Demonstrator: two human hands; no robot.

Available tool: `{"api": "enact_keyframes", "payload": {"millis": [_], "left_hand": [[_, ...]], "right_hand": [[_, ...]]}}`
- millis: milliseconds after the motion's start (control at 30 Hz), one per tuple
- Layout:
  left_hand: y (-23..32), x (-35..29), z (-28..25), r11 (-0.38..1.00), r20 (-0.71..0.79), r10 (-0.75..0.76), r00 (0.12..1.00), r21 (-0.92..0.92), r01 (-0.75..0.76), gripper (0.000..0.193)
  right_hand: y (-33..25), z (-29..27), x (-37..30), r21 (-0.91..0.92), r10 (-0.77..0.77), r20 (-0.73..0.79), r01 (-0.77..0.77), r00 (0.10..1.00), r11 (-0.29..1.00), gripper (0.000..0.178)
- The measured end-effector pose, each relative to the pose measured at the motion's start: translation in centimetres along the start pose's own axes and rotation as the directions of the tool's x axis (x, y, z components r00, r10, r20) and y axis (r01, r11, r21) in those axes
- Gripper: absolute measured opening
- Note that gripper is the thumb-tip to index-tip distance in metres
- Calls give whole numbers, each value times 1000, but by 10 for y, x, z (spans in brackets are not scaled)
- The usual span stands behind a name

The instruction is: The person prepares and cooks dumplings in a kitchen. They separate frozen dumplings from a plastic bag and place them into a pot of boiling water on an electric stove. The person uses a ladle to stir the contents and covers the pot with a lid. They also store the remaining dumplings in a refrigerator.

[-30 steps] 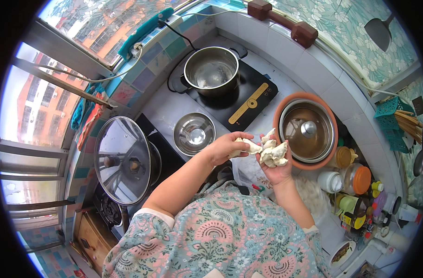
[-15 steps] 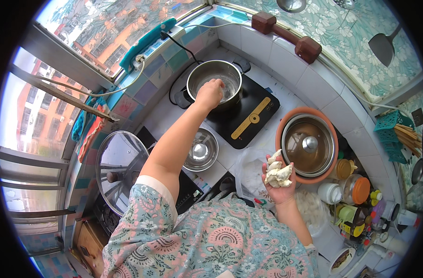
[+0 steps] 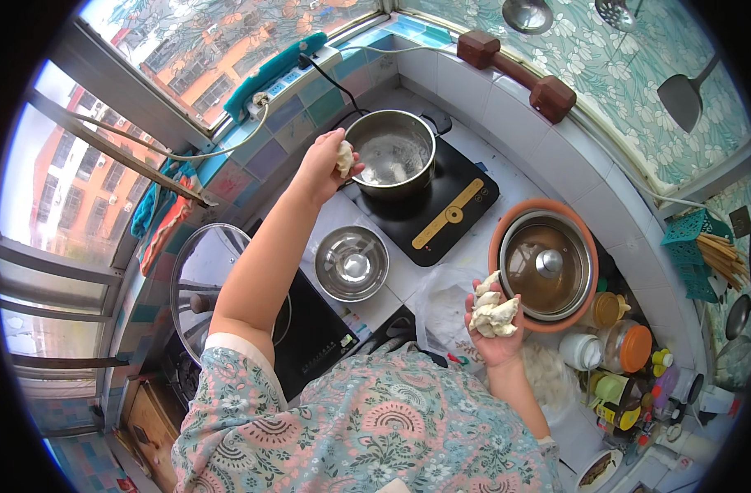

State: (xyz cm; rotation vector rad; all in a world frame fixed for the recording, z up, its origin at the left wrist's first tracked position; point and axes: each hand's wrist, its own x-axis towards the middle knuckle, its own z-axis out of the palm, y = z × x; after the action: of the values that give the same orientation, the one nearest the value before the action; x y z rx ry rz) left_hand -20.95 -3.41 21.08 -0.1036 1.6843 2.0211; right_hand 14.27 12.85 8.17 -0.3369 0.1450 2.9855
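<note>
My left hand [image 3: 320, 167] is closed around a white dumpling [image 3: 344, 158]. It is just left of the steel pot [image 3: 408, 191], near its rim. Water fills the pot, and something whitish [image 3: 398, 172] shows in it. On the upturned palm of my right hand [image 3: 500, 352] lies a small pile of white dumplings [image 3: 494, 315], with my fingers curled up around them. A black induction cooker [image 3: 466, 185] carries the pot. Below my right hand, a clear plastic bag [image 3: 548, 378] holds more pale pieces.
A steel bowl [image 3: 330, 279] sits left of centre, beside a second black cooker [image 3: 314, 349]. A glass lid [image 3: 196, 255] leans at the left. On the right are a lidded pot [image 3: 523, 238] in an orange-brown basin [image 3: 497, 246] and several jars [image 3: 630, 347]. A dumbbell [image 3: 515, 72] rests on the ledge.
My left hand has moved from over the pot to its left side, and a dumpling now shows in its fingers. My right hand has hardly moved. The whole view has shifted slightly.
</note>
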Motion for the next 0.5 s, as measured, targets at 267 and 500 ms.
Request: {"api": "enact_keyframes", "payload": {"millis": [267, 500], "left_hand": [[-20, 8, -43, 996, 168, -89, 982, 28, 86, 43], [-73, 66, -20, 387, 301, 459, 836, 779, -493, 30]], "right_hand": [[7, -7, 18, -6, 95, -27, -95, 995, 995, 48], [14, 13, 26, -50, 54, -48, -56, 997, 997, 45]]}}
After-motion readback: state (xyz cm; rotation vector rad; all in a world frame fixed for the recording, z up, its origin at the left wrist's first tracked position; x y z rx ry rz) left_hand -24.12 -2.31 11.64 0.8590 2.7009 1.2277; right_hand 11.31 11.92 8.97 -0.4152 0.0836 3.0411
